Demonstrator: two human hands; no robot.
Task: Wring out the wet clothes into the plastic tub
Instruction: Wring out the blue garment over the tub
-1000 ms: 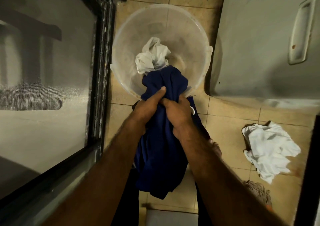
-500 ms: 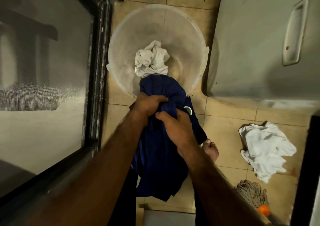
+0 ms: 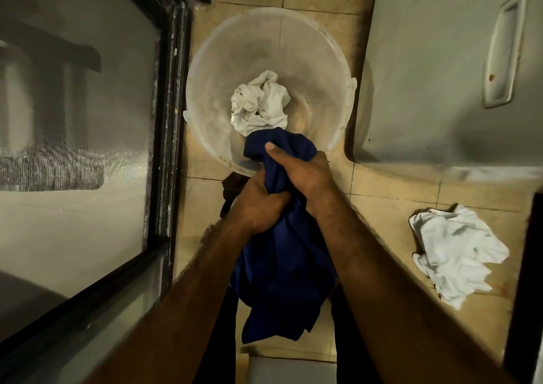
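Two grips point(image 3: 258, 204) point(image 3: 299, 172) bunch soft, crumpled navy cloth point(image 3: 282, 266).

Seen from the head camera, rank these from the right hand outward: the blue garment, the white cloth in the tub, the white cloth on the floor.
1. Blue garment: gripped in the right hand.
2. Tub cloth: inside the plastic tub, just ahead.
3. Floor cloth: off to the right.
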